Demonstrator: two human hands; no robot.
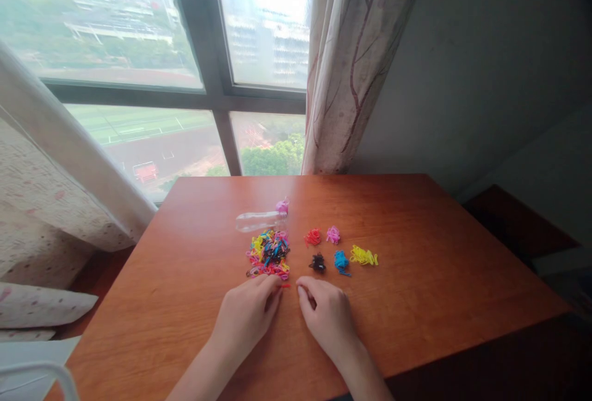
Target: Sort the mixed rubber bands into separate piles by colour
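A mixed heap of small coloured rubber bands (269,254) lies mid-table. To its right sit small sorted clumps: red (313,237), pink (333,234), black (318,263), blue (341,261) and yellow (364,256). My left hand (247,313) rests just below the heap, fingers curled, its fingertips pinching a red band (285,285). My right hand (326,314) lies beside it with curled fingers, below the black clump; what it holds, if anything, is hidden.
A clear plastic bag with a pink top (261,218) lies behind the heap. The wooden table (439,277) stands against a window with curtains (351,68) on both sides. A cushion (37,305) lies at the left.
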